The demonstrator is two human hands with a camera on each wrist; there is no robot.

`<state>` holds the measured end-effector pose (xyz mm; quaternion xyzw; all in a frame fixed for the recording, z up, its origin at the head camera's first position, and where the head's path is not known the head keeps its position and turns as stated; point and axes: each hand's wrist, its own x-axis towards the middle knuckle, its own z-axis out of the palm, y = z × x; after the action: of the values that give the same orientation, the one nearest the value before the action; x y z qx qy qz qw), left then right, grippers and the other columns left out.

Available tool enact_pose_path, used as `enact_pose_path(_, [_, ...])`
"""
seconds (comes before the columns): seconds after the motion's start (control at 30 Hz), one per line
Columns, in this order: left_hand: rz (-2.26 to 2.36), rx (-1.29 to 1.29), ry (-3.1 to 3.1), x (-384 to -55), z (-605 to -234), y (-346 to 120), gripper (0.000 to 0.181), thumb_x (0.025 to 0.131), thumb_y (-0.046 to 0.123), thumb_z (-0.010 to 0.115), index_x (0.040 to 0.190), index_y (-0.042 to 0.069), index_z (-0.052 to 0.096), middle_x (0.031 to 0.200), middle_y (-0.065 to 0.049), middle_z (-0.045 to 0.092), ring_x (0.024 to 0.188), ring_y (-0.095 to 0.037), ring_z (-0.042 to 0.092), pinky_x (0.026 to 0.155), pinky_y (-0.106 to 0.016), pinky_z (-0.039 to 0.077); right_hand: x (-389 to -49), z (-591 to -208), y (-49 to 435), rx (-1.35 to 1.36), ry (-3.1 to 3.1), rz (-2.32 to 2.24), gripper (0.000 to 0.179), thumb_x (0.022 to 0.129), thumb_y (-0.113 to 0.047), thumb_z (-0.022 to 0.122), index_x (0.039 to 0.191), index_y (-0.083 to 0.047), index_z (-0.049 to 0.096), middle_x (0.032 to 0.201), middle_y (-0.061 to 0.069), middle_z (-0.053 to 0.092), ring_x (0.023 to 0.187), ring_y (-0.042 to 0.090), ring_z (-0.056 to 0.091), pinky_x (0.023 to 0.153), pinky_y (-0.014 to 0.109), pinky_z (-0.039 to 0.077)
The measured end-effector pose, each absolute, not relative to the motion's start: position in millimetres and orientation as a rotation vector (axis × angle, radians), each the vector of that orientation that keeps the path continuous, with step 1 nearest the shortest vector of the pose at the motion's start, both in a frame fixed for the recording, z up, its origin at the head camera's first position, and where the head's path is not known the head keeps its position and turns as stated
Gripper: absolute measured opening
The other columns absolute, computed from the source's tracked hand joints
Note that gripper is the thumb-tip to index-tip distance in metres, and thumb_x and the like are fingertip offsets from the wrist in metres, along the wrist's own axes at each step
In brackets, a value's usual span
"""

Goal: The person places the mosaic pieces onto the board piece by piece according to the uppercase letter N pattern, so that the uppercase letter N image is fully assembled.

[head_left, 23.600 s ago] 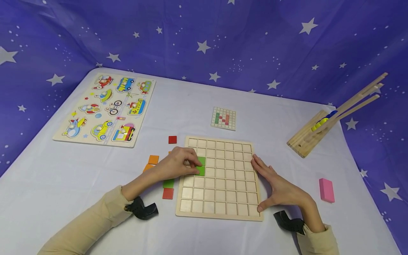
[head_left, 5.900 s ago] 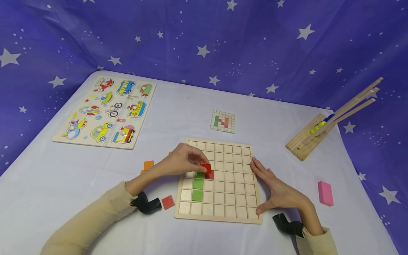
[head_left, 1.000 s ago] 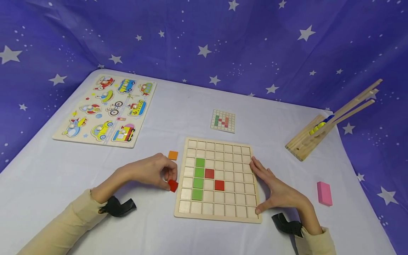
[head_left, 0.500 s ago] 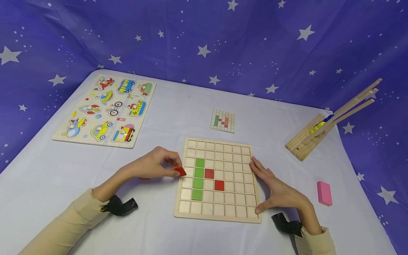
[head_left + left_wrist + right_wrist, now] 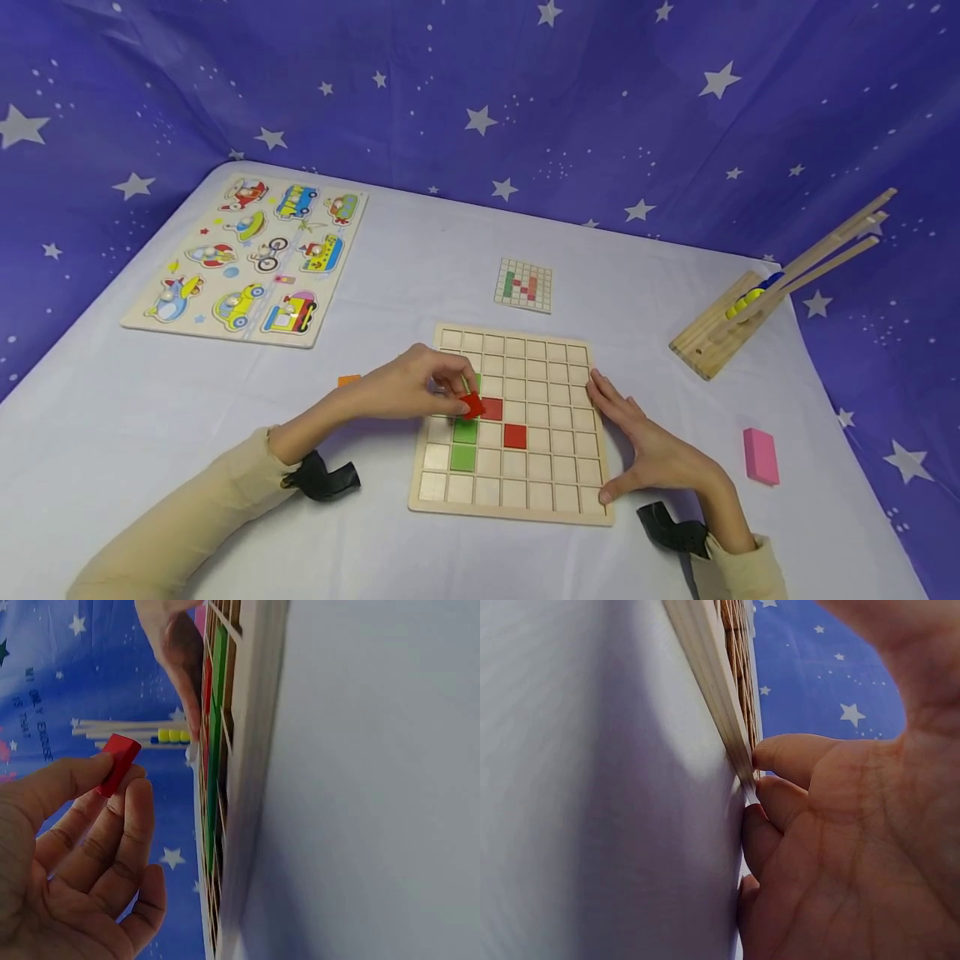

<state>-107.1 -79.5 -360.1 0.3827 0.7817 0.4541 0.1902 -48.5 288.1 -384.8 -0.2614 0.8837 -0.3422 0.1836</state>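
Observation:
My left hand [image 5: 412,385] pinches a red square tile [image 5: 471,406] between thumb and fingers. The tile is tilted above the left part of the wooden grid board [image 5: 517,512]; in the left wrist view this red tile [image 5: 118,765] is clear of the board. Green tiles [image 5: 463,457] stand in one column of cells, the upper ones partly covered by my hand. To their right, two more red tiles [image 5: 514,436] fill cells on a diagonal. My right hand [image 5: 656,446] rests spread along the board's right edge, fingertips and thumb touching it; the right wrist view shows fingers [image 5: 791,759] at that edge.
Behind the board lies a small pattern card [image 5: 523,285] with a coloured grid. An orange tile [image 5: 348,380] peeks out behind the left forearm. A vehicle peg puzzle [image 5: 247,258] is at back left. To the right are a wooden bead stand [image 5: 720,325] and a pink block [image 5: 761,456].
My left hand has carried the red tile from the table beside the board's left edge, rightward over the green column. The right hand has stayed at the board's edge.

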Motion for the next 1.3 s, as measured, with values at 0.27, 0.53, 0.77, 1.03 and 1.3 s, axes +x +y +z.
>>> enact_pose_path(0.27, [1.243,1.16,2.156,-102.5,-354.0,-46.9,0.009,0.085,0.013,0.072,0.094,0.012,0.073,0.082,0.006,0.073,0.076,0.003,0.063,0.075,-0.02,0.053,-48.4,-384.7,287.3,-0.708,2.481,-0.969,0.131,0.058,-0.042,0.09,0.155,-0.008,0.008,0.162,0.015,-0.008,0.149,0.012,-0.01,0.108,0.005,-0.01])
enact_pose_path(0.53, [1.246,1.154,2.107,-95.3,-354.7,-17.6,0.011,0.084,0.011,0.072,0.095,0.01,0.072,0.077,0.002,0.074,0.068,0.0,0.065,0.068,-0.016,0.053,-47.7,-382.1,286.4,-0.663,2.474,-0.959,0.132,0.057,-0.043,0.09,0.155,-0.011,0.008,0.162,0.011,-0.008,0.15,0.02,-0.009,0.111,0.011,-0.011])
enact_pose_path(0.77, [1.176,1.166,2.093,-88.9,-355.0,-4.9,0.012,0.085,0.009,0.071,0.096,0.009,0.071,0.077,0.0,0.075,0.065,0.001,0.065,0.064,-0.014,0.05,-47.5,-383.0,286.7,-0.68,2.482,-0.958,0.134,0.055,-0.041,0.091,0.155,-0.01,0.008,0.163,0.011,-0.007,0.15,0.02,-0.007,0.106,0.004,-0.01])
enact_pose_path(1.03, [1.184,1.082,2.049,-86.2,-357.8,5.0,0.008,0.081,0.007,0.074,0.087,0.013,0.072,0.073,0.002,0.074,0.063,0.001,0.064,0.061,-0.014,0.049,-48.3,-382.1,285.4,-0.697,2.483,-0.951,0.134,0.055,-0.041,0.091,0.155,-0.009,0.008,0.162,0.013,-0.007,0.15,0.02,-0.007,0.106,0.002,-0.009])
enact_pose_path(1.3, [1.11,1.068,2.067,-82.7,-364.1,15.1,0.008,0.08,0.009,0.077,0.08,0.01,0.069,0.071,0.0,0.072,0.058,0.002,0.059,0.053,-0.014,0.045,-48.9,-382.8,285.9,-0.689,2.475,-0.962,0.134,0.054,-0.041,0.091,0.155,-0.01,0.008,0.163,0.011,-0.007,0.15,0.015,-0.008,0.107,0.003,-0.009])
